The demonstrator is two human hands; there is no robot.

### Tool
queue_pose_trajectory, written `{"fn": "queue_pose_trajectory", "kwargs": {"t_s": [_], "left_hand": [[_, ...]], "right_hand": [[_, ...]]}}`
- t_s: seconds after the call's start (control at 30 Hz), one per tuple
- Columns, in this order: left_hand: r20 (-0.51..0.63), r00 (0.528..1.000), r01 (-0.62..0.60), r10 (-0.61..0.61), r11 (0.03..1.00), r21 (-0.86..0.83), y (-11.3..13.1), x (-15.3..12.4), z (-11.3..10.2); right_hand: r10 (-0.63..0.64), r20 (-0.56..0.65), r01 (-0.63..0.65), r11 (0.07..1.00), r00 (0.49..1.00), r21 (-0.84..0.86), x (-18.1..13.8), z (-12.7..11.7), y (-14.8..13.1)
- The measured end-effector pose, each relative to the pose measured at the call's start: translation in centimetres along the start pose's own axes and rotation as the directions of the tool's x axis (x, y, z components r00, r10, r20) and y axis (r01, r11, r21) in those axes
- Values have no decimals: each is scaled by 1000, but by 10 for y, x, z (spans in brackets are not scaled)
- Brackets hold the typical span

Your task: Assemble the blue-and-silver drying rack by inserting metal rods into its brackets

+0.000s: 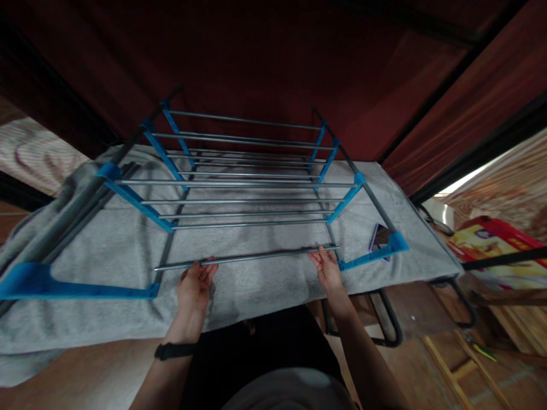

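A thin grey metal rod (256, 257) lies level across the near side of the rack frame, between both my hands. Toward the rod's left end, my left hand (197, 283) has its fingers closed around it. My right hand (327, 270) pinches the rod close to its right end. Behind it stands a rack (239, 184) of grey tubes, with several rods fitted between blue plastic brackets. The near left blue bracket (98, 290) and the near right blue bracket (371, 255) have no rods between them; the loose rod's ends reach near them.
A grey blanket (256, 290) covers the surface under the rack. A phone (379, 238) lies beside the right bracket. Several loose tubes (89, 210) rest at the left. A red and yellow package (496, 247) sits at the right, above a wooden frame (464, 369) on the tiled floor.
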State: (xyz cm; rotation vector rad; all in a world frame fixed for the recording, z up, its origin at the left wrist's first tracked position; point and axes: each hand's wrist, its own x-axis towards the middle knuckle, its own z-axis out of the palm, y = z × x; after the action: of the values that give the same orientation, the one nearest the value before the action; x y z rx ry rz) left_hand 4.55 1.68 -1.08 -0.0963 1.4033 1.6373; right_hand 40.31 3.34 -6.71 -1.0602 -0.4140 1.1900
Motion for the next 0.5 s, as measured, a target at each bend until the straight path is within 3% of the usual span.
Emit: {"fn": "queue_pose_trajectory", "kwargs": {"t_s": [0.5], "left_hand": [[36, 998, -46, 48, 996, -73, -9, -3, -6]], "right_hand": [[31, 32, -32, 998, 999, 49, 2, -8, -5]]}}
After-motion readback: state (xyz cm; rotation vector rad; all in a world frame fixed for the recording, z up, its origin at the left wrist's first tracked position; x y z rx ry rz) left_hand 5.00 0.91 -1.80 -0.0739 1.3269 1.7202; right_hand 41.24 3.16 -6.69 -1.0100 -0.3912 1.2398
